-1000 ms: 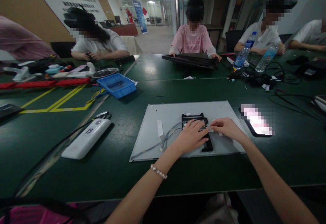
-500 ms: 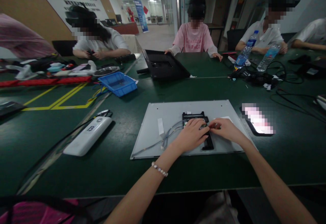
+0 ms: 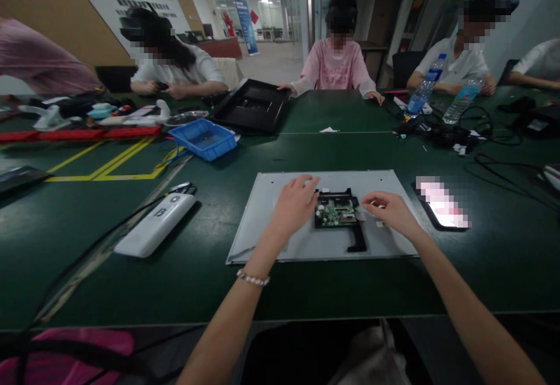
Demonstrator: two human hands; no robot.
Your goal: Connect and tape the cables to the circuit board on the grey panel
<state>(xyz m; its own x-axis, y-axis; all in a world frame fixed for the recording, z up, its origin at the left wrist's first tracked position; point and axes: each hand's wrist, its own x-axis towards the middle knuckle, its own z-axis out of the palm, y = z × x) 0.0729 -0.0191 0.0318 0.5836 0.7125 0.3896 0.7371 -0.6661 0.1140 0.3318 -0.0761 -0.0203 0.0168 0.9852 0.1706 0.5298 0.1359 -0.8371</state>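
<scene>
A grey flat metal panel (image 3: 324,246) lies on the green table in front of me. On its middle is a black plastic bracket (image 3: 359,238) holding a green circuit board (image 3: 336,214). My left hand (image 3: 295,207) hovers at the board's left edge, its fingers stretched out and holding nothing visible. Thumb and fingers of my right hand (image 3: 391,213) are pinched together just right of the bracket. Whitish, filmy material shows by those fingertips, but what they grip is too small to make out. My left hand and forearm mostly cover the grey cables.
A white power bank (image 3: 153,227) with a black cable lies left of the panel, and a phone (image 3: 444,204) lies at its right. Beyond are a blue basket (image 3: 203,140), a black monitor casing (image 3: 251,108) touched by a co-worker's hand, and two water bottles (image 3: 426,84).
My left hand has lifted off the board and moved left, uncovering it. My right hand has shifted slightly right. Across the table, the black casing has been lowered and moved left.
</scene>
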